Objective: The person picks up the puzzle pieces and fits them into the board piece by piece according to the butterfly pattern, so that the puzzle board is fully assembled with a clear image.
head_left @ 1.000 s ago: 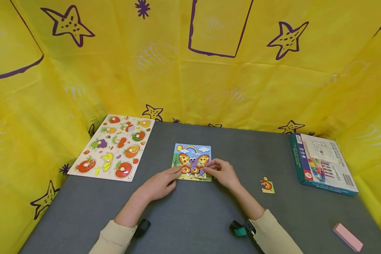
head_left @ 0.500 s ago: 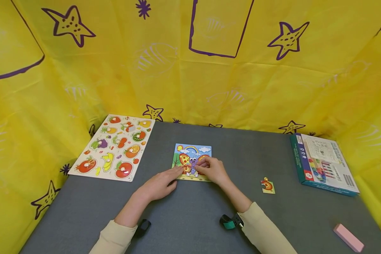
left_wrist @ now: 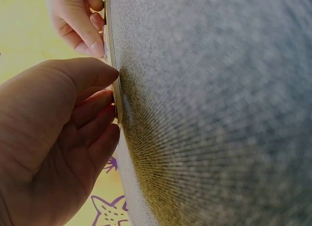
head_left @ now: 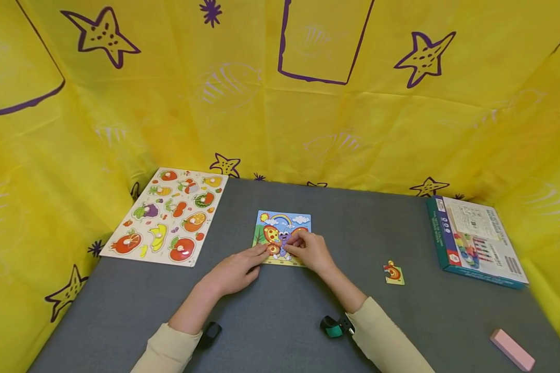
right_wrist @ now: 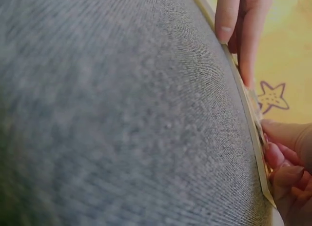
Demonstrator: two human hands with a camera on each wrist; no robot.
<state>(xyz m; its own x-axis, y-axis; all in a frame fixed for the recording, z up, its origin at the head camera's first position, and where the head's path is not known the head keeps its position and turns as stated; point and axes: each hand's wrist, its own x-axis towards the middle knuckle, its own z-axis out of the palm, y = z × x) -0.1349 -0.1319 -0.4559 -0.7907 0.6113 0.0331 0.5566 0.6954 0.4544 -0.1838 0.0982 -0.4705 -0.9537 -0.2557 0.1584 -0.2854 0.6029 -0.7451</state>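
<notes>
A square butterfly jigsaw puzzle lies on the table in the head view, with sun, rainbow and clouds along its top. My left hand rests its extended fingers on the puzzle's lower left part; in the left wrist view the thumb touches the board's near edge. My right hand pinches a puzzle piece low over the middle of the picture, at the butterfly's body. The right fingers hide much of that piece and the puzzle's lower right. A loose puzzle piece with an orange swirl lies to the right.
A fruit peg puzzle board lies at the left. At the right back is a flat teal-edged box, with a pink block nearer the front. Yellow patterned cloth hangs behind and along both sides of the grey table.
My right hand has moved left from the puzzle's right edge to its middle, carrying the pinched piece. My left hand has stayed on the lower left part.
</notes>
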